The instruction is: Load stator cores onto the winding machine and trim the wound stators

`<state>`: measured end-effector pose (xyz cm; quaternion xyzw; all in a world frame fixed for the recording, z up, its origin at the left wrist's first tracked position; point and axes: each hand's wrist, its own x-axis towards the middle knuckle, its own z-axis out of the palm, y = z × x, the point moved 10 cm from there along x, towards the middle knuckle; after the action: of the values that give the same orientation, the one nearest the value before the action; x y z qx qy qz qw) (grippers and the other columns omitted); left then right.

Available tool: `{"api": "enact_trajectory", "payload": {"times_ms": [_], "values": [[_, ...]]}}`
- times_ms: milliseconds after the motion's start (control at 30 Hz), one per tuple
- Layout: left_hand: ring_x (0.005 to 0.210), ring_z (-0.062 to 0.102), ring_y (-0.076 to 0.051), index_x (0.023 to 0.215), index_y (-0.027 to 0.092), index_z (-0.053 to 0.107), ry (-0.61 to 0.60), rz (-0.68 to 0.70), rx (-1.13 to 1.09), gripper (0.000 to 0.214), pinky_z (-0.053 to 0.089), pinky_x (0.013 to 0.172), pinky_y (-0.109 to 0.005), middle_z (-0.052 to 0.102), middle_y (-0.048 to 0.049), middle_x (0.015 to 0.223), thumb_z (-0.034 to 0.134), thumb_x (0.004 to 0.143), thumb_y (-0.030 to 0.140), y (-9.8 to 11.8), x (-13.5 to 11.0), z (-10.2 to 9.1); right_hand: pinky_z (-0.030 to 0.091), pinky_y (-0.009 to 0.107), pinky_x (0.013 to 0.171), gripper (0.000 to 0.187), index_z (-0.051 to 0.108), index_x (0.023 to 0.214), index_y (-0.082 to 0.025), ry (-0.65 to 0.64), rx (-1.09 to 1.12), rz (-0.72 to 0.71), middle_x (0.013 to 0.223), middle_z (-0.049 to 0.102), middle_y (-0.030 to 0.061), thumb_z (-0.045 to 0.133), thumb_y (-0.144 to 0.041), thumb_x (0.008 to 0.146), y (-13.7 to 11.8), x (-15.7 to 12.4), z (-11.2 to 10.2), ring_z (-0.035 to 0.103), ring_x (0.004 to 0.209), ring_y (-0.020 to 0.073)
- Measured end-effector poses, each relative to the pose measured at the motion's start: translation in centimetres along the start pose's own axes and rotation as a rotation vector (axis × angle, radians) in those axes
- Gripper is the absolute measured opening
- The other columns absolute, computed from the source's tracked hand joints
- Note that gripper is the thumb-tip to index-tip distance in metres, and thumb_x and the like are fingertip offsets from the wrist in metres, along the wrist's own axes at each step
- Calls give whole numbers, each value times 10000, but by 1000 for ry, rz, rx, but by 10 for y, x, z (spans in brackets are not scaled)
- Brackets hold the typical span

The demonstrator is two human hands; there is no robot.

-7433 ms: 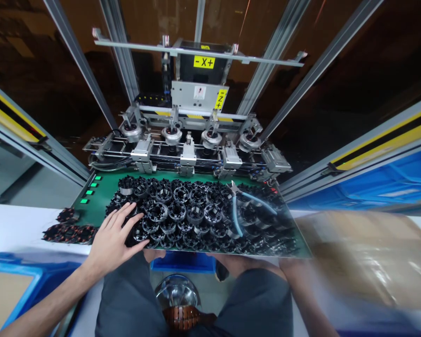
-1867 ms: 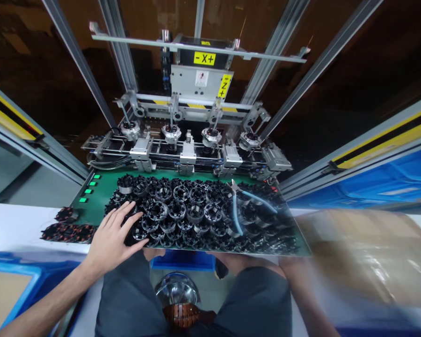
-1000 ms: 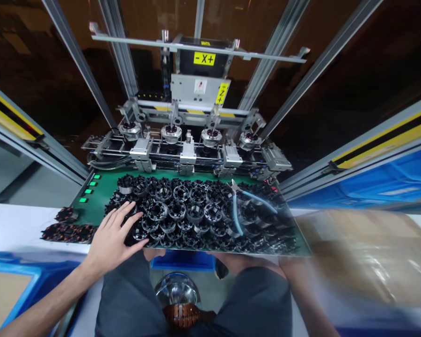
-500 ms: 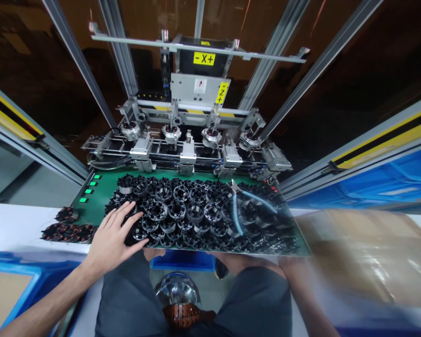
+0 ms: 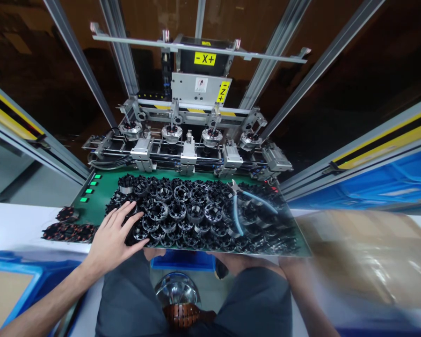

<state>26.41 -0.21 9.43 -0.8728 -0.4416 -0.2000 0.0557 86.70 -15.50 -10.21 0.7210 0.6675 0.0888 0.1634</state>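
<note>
Our left hand (image 5: 110, 229) lies on the near left of a dense heap of black slotted plastic rings (image 5: 177, 210), its grip open, fingers spread across the rings and clamped on none that we can see. The heap covers most of a green board (image 5: 91, 199), which sits tilted toward us with a row of lit green indicators (image 5: 89, 191) along its left edge. Blue-handled side cutters (image 5: 236, 210) lie on top of the rings, toward the right. Our right forearm (image 5: 301, 295) rises to the near right corner of the board, and the right hand (image 5: 290, 264) passes out of sight beneath it, so we cannot tell how that grip stands.

Just left of the board, dark copper-wound stators (image 5: 68, 229) lie on a white counter (image 5: 21, 224). Beyond the board stands a machine with four spindle heads (image 5: 171, 133) on aluminium rails, marked by a yellow "-X+" label (image 5: 205, 58). A blue crate (image 5: 382, 185) sits off to the right.
</note>
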Motion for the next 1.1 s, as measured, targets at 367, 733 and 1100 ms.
{"api": "enact_trajectory", "payload": {"times_ms": [367, 733, 1100], "values": [[1621, 485, -433, 1493, 215, 618, -15, 23, 45, 615, 420, 1301, -630, 537, -218, 1714, 704, 1016, 593, 1, 0, 3, 393, 420, 862, 138, 759, 851, -209, -12, -9, -69, 631, 596, 44, 714, -80, 834, -3, -7, -1, 472, 643, 196], [1618, 488, -434, 1474, 215, 635, -12, 21, 31, 607, 428, 1295, -625, 546, -216, 1706, 711, 1006, 595, 1, 0, 2, 379, 406, 885, 153, 767, 821, -202, -36, -32, -61, 653, 630, 52, 692, -98, 905, -4, -4, -5, 508, 669, 191], [1618, 490, -427, 1473, 221, 638, -9, 13, 29, 605, 411, 1311, -611, 552, -207, 1704, 710, 1008, 601, 0, 1, 1, 358, 377, 811, 140, 743, 802, -199, 24, 25, 12, 616, 579, 34, 700, -85, 870, 0, 2, -10, 450, 642, 177]]}}
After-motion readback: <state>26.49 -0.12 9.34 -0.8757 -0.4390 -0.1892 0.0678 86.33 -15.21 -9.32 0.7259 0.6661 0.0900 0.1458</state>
